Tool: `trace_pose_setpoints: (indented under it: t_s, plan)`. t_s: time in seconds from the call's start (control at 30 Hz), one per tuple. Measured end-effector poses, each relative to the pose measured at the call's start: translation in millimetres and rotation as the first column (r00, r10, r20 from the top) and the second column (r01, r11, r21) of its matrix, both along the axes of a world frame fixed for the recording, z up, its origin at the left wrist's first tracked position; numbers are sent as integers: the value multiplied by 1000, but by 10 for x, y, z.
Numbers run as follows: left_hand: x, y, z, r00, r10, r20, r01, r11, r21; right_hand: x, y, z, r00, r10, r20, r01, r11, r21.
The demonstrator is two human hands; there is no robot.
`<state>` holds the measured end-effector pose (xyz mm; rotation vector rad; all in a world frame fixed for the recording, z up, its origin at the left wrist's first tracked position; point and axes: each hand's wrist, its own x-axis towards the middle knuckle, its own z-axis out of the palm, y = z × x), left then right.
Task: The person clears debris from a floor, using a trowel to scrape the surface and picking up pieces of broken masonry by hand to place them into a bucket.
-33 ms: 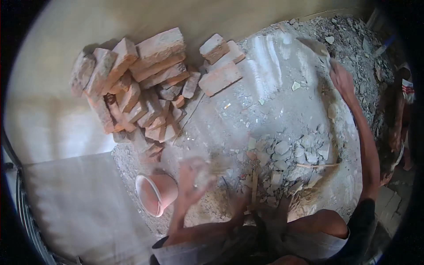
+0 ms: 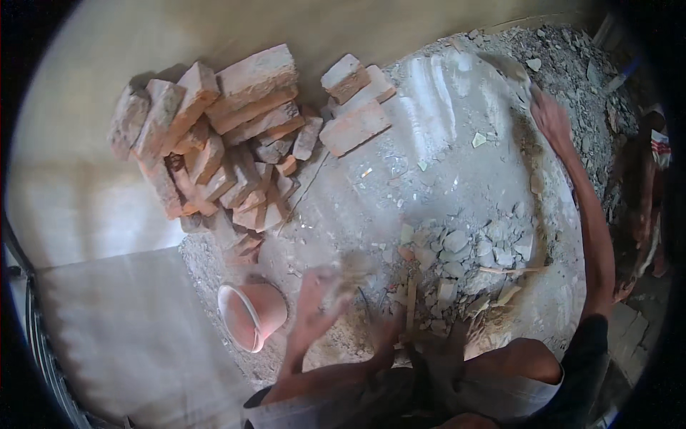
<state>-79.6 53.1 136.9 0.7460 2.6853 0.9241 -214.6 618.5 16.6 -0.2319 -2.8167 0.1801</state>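
A dusty grey sheet point(image 2: 464, 186) lies on the ground, strewn with rubble. My right hand point(image 2: 550, 118) is closed at its far right edge, gripping what looks like a raised fold. My left hand point(image 2: 318, 300) hovers low over the near left part, just right of a pink bucket point(image 2: 271, 311); its fingers are bent and smeared by motion. A pale, blurred lump point(image 2: 354, 272) shows beside those fingers; I cannot make out whether it is held. Broken grey chips point(image 2: 457, 247) are heaped right of this hand.
A pile of reddish bricks point(image 2: 207, 154) stands against the wall at the far left, with a few loose bricks point(image 2: 356, 127) to its right. A thin stick point(image 2: 511, 269) lies across the chips. Dark rubble point(image 2: 593, 107) covers the far right. Another person's limb point(image 2: 647, 193) shows at the right rim.
My left hand has shifted slightly right and down, and the pale blur beside its fingers is more distinct. My right hand keeps its place at the sheet's edge.
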Motion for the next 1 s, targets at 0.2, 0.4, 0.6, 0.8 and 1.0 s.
trace_pose_setpoints:
  t_s: [0.2, 0.4, 0.6, 0.8, 1.0]
  plan:
    - [453, -276, -250, 939, 205, 277, -195, 979, -65, -1150, 70, -541, 991, 99, 85, -114, 975, 188]
    - [531, -291, -269, 905, 276, 325, -244, 960, -137, -750, 447, -892, 957, 244, 159, -263, 959, 110]
    - [431, -273, -358, 865, 219, 452, -207, 975, -77, -212, -45, -304, 877, 283, 388, -350, 930, 115]
    - [217, -130, -335, 927, 116, 357, -71, 988, -138, -1602, -267, -352, 960, 261, 101, -273, 952, 138]
    - [397, -236, -511, 914, 134, 382, -41, 970, -241, -1639, -895, -610, 931, 312, 189, -338, 933, 123]
